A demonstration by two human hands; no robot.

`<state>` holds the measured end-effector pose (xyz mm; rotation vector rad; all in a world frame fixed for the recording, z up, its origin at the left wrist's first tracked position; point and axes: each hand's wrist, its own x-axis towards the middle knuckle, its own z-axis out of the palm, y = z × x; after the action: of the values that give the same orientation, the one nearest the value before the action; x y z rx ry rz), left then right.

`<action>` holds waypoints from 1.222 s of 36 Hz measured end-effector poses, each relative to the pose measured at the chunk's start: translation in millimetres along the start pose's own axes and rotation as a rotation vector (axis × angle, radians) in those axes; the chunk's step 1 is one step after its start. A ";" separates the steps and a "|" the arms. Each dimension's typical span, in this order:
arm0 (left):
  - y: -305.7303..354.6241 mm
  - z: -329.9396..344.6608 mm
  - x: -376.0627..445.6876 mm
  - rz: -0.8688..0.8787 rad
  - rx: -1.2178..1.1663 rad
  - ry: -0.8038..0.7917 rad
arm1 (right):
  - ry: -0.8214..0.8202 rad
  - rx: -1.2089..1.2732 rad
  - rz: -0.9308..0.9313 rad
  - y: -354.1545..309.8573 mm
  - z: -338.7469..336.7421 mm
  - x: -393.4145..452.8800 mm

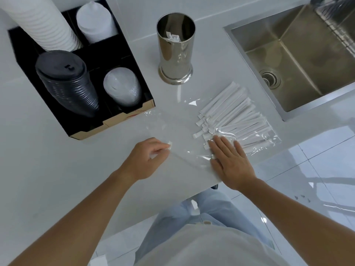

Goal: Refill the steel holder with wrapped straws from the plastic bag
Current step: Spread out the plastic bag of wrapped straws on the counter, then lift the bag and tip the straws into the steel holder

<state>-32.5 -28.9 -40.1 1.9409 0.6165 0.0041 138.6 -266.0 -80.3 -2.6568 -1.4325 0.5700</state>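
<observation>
So right now my right hand (229,162) is the one closest to the action: it's lying flat, palm down, fingers (221,144) straight and only loosely spread, pressing on the near end of the plastic bag (255,139) where the wrapped straws (232,116) start. It isn't gripping anything, just pinning. From those fingertips the pile fans away toward about 1 o'clock, long axes running near-left to far-right, with the loose ends at my side and the far part tucked in the bag. My left hand (148,160), around 9 o'clock from the right one, has thumb and fingers pinched on the clear film at the bag's open end, pulled taut I think. Further out, at about 11 o'clock from the pile, the steel holder (175,48) stands upright and nearly empty, just a few wrappers inside. So the scoop falls to the right hand, I reckon.
</observation>
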 end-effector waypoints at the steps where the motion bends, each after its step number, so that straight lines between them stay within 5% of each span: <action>1: 2.1 2.0 -2.4 -0.029 -0.031 0.040 | 0.003 0.002 0.000 -0.8 -0.7 0.1; 6: 2.1 16.1 -10.1 -0.166 -0.198 0.221 | 0.046 -0.036 -0.030 -2.0 -8.5 3.0; 15: 4.8 37.4 -10.8 -0.299 -0.116 0.482 | 0.053 -0.012 -0.219 18.4 -34.7 27.1; 23: 26.6 66.8 -21.9 -0.563 -0.804 0.729 | -0.172 0.253 -0.256 40.4 -84.9 84.0; 31: 38.8 108.5 -43.4 -0.707 -1.020 0.666 | -0.190 0.131 -0.299 57.8 -117.5 158.3; 44: 76.0 172.6 -39.1 -0.680 -1.340 0.661 | -0.311 -0.171 -0.394 46.1 -133.1 240.2</action>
<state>12.5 -216.1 -42.3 0.3492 1.2487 0.5102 341.5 -80.3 -36.7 -2.3699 -2.1100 0.8765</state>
